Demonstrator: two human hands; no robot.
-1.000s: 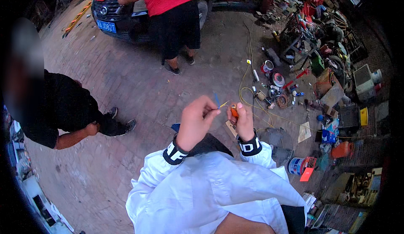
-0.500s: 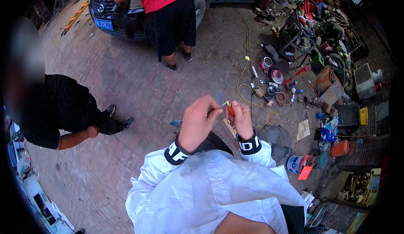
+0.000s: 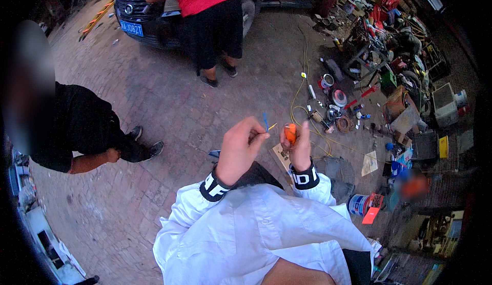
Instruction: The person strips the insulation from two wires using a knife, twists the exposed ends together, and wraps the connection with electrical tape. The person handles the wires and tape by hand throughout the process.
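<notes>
While pinched, blue wire (image 3: 265,121) points up, slightly tilted

Soft, even daylight falls on the brick paving (image 3: 154,100) with a cool bluish cast, and no hard shadows or glare show anywhere on it. The white jacket (image 3: 256,233) just below the paving is the brightest patch, close to washed out yet still showing folds. Around the paving the fisheye bends everything and fades into a black rim, and left of it a person's head is blurred.
</notes>
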